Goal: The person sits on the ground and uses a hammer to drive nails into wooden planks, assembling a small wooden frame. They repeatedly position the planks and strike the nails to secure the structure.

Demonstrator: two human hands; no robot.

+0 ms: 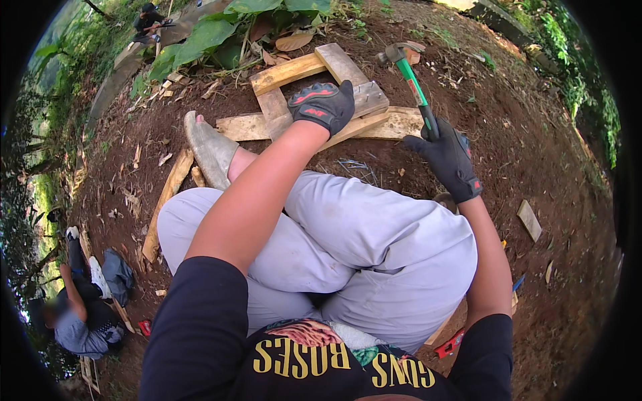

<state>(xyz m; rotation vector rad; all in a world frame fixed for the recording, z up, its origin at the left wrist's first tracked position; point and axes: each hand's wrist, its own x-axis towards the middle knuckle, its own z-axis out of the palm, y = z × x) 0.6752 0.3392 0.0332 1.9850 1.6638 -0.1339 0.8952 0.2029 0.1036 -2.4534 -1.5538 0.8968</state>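
A rectangular wooden frame (287,73) of short boards lies on the soil in front of my legs. My left hand (321,107), in a black glove with red marks, is closed at its near side, thumb up; the fingertips are hidden behind the glove. Beside the thumb, several nails stick up from a board (370,99). My right hand (445,157), gloved too, grips the black handle end of a hammer (412,83) with a green shaft. The hammer's metal head points up and away, right of the frame and apart from it.
Longer planks (401,123) lie under the frame. Loose nails (358,168) are scattered on the soil near my shin. A log piece (167,200) lies left of my knee, a small wood block (529,220) at right. Two people sit at far left; big leaves (207,37) grow behind.
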